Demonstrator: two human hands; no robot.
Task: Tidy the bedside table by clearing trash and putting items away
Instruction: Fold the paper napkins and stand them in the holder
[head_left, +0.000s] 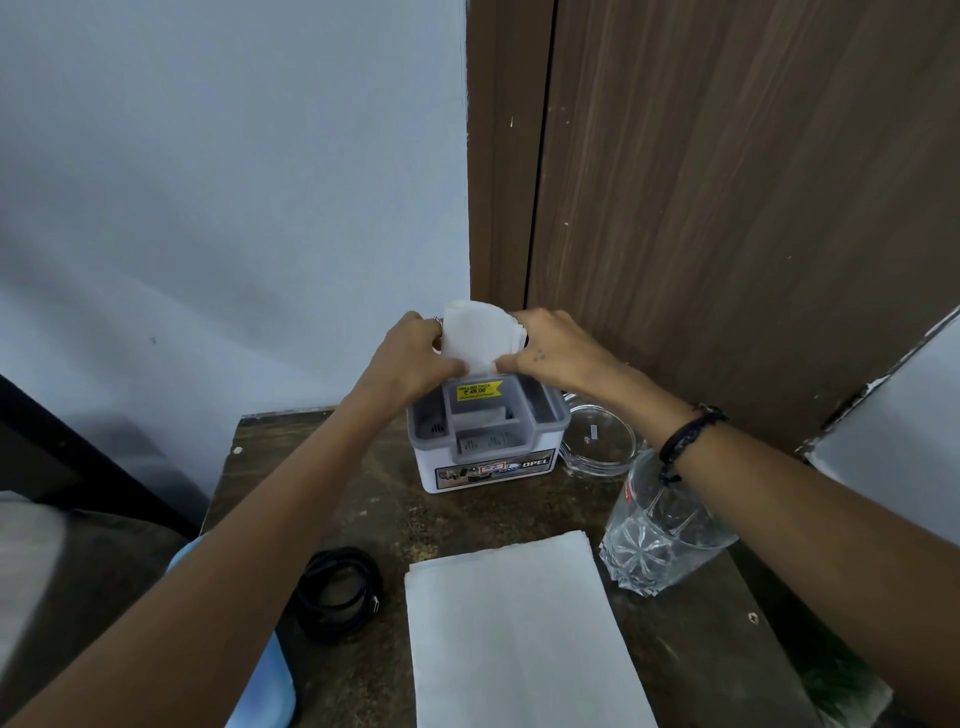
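A folded stack of white tissues (475, 335) stands upright over the open top of a white and grey organiser box (483, 470) at the back of the brown bedside table (363, 509). My left hand (415, 353) pinches its left edge and my right hand (553, 348) pinches its right edge. The tissues' lower edge reaches the box's rear slot, just above a yellow price sticker (479, 390). A second flat pile of white tissues (514, 634) lies on the table near me.
A clear drinking glass (660, 535) stands under my right forearm, with a clear glass bowl (597, 439) behind it. A coiled black cable (337, 592) lies left of the flat tissues. A blue object (265, 686) sits at the table's left edge. A wooden panel (727, 208) rises behind.
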